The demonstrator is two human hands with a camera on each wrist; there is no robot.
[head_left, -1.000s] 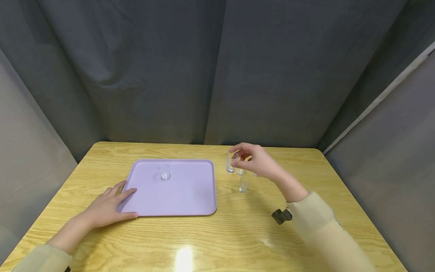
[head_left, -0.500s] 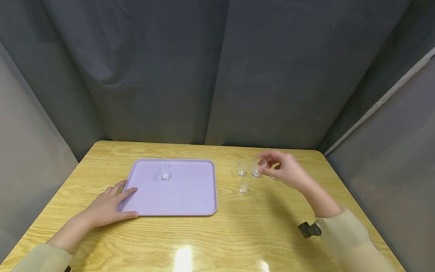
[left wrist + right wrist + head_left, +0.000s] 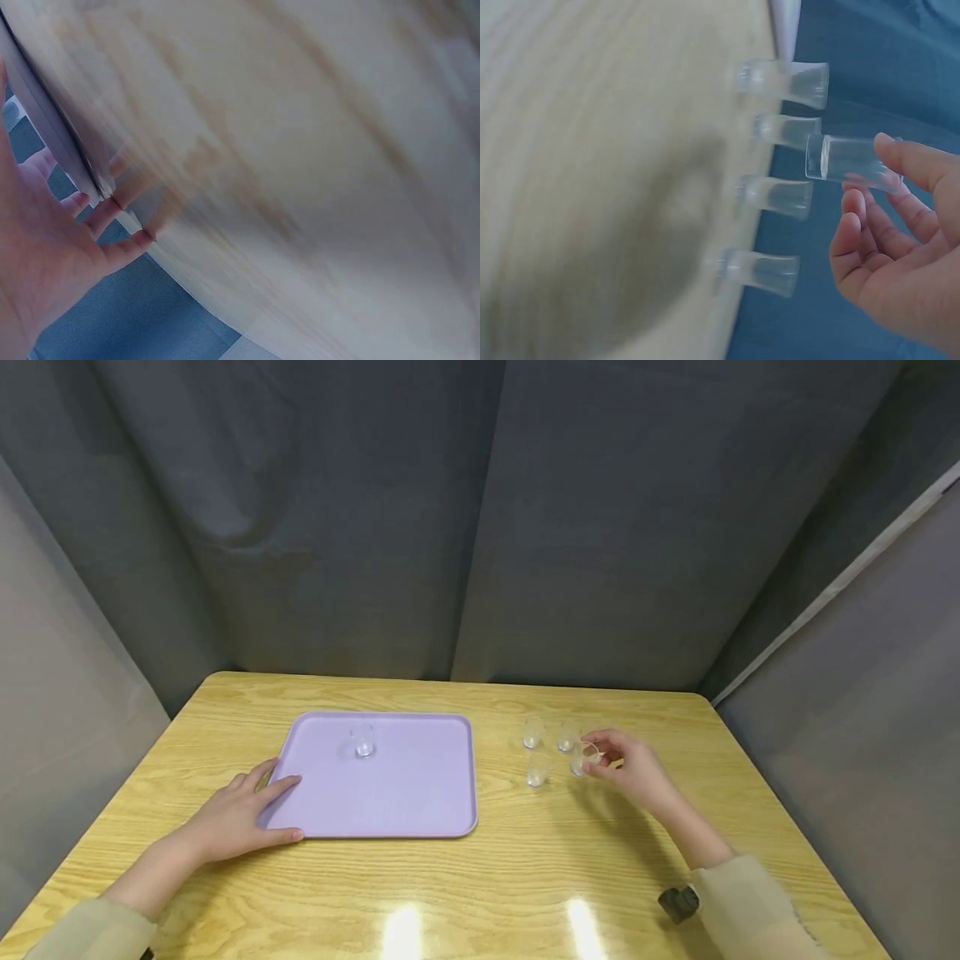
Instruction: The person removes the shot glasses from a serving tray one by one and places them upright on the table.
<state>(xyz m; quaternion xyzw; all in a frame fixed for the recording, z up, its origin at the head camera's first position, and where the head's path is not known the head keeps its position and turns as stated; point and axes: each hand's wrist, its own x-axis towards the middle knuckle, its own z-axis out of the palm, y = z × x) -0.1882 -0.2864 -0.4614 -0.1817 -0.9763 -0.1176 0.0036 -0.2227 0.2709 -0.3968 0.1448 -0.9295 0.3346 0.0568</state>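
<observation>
My right hand (image 3: pixel 628 772) pinches a small clear shot glass (image 3: pixel 579 760) by its rim, between thumb and fingers. In the right wrist view that shot glass (image 3: pixel 844 159) is upright to the table and held above it, apart from several like glasses standing there. Just left of the hand are a back-left glass (image 3: pixel 533 734), a back-right glass (image 3: pixel 566 738) and a nearer glass (image 3: pixel 537 772); another is hidden behind the hand in the head view. My left hand (image 3: pixel 238 818) rests with spread fingers on the left end of a lilac tray (image 3: pixel 405 793).
One more small glass (image 3: pixel 363 743) stands upright on the tray, toward its back left. The wooden table (image 3: pixel 480 893) ends at a dark curtain (image 3: pixel 600 527) behind, with grey panels at both sides.
The right hand has carried its glass rightward past the standing glasses, then a little toward me. The left hand, the tray and the glass on it have stayed put.
</observation>
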